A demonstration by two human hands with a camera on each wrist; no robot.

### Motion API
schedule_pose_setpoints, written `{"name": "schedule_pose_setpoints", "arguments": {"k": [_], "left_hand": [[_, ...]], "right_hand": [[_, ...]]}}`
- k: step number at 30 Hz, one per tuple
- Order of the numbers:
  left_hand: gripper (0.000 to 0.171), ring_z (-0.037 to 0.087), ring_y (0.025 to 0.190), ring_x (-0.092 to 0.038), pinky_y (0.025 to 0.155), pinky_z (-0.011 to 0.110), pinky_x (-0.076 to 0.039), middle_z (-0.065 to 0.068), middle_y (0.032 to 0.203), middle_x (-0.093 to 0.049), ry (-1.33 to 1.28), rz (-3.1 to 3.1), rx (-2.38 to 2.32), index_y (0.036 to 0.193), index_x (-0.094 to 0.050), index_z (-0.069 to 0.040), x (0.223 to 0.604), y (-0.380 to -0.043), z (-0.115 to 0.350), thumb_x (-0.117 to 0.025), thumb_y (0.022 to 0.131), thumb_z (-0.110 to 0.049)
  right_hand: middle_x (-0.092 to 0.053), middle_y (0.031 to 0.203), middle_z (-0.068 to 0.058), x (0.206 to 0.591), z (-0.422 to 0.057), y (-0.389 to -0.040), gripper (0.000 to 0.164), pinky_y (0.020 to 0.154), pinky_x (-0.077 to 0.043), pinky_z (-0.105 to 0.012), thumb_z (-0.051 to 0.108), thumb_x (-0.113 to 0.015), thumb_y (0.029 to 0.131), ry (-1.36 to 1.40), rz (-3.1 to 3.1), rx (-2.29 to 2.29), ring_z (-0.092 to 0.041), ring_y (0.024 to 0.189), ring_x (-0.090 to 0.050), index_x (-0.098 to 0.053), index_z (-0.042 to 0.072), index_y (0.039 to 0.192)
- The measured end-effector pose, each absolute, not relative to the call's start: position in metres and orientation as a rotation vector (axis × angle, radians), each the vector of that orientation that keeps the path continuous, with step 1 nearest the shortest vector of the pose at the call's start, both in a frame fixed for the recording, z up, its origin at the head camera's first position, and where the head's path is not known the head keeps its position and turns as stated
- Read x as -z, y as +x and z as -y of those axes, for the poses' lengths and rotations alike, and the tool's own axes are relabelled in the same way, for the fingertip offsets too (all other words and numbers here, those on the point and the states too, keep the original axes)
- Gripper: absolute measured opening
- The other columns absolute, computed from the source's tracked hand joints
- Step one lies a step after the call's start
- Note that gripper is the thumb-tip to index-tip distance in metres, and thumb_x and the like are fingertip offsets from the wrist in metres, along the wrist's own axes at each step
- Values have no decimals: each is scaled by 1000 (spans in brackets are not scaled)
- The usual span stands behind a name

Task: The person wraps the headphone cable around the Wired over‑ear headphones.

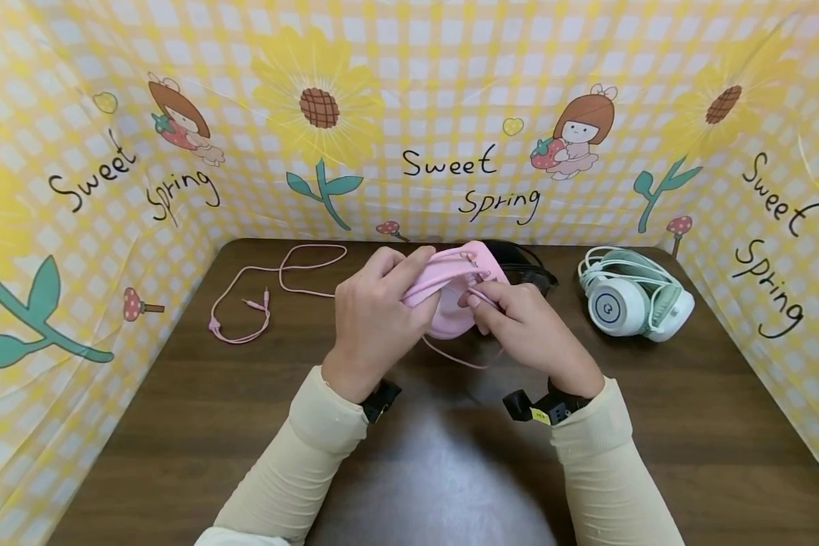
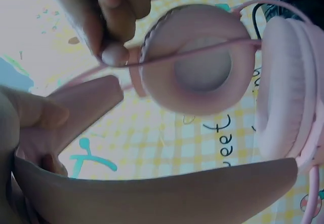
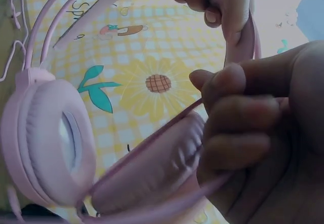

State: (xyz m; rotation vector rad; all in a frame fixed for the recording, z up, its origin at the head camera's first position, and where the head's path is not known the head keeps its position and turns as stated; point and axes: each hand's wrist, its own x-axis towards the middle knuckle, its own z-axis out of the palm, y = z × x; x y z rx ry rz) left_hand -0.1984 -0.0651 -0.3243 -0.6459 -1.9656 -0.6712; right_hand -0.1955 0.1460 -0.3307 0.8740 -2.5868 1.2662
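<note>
Pink over-ear headphones [image 1: 479, 256] are held up over the table, with the headband toward me. My left hand [image 1: 382, 311] grips the padded headband [image 2: 152, 196] at its middle. Between thumb and fingertips, my right hand [image 1: 535, 326] pinches the thin pink cable [image 2: 202, 51], which runs across the front of one ear cup [image 2: 157, 89]. The second ear cup [image 2: 288, 92] hangs opposite. In the right wrist view both cushions [image 3: 55, 138] show, and a blurred stretch of cable passes below the right hand.
Mint-and-white headphones [image 1: 617, 311] with their cable wound round them lie at the right. Black headphones [image 1: 519, 265] sit behind my hands, partly hidden. The pink cable's split end with plugs [image 1: 255, 305] lies at left on the brown table [image 1: 198, 425]. Checked cloth [image 1: 423, 91] walls enclose the table.
</note>
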Motion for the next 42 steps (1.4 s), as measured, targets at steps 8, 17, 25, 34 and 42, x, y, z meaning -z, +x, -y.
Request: {"name": "schedule_pose_setpoints", "arguments": {"k": [8,17,25,34,42], "left_hand": [[29,14,56,-52,46,30,-42,4,77,-61,-799,1983,701,101,-77,-11,319,-201,78,-66,75,-17],[29,10,58,-52,49,26,-41,-1,75,-62,-904,2056,774,98,-79,-12,319,-204,85,-69,71,-17],[28,14,63,-55,52,30,-42,4,78,-64,-788,1962,873,99,-78,-10,313,-204,89,-71,72,-16],[25,17,63,-57,53,33,-44,6,74,-63,-692,1877,921,95,-78,-7,310,-204,93,-72,73,-15],[30,17,60,-56,52,33,-39,5,71,-63,-646,1848,982,94,-79,-8,304,-206,102,-63,68,-7]], "right_hand": [[-50,56,9,324,-160,-192,28,46,-43,-28,19,-59,98,947,2580,-1251,-10,50,-50,-59,19,70],[-49,57,13,326,-168,-192,14,42,-39,-24,13,-73,88,957,2519,-1156,-8,48,-47,-69,20,76],[-61,73,8,323,-171,-192,8,52,-43,-23,7,-71,89,936,2432,-1263,-10,61,-51,-74,15,90],[-61,81,9,323,-174,-194,14,58,-41,-21,8,-73,87,970,2374,-1123,-7,69,-52,-77,15,98],[-45,79,4,324,-178,-196,22,59,-36,-23,-2,-79,77,1054,2270,-1080,-12,74,-46,-79,12,95]]}}
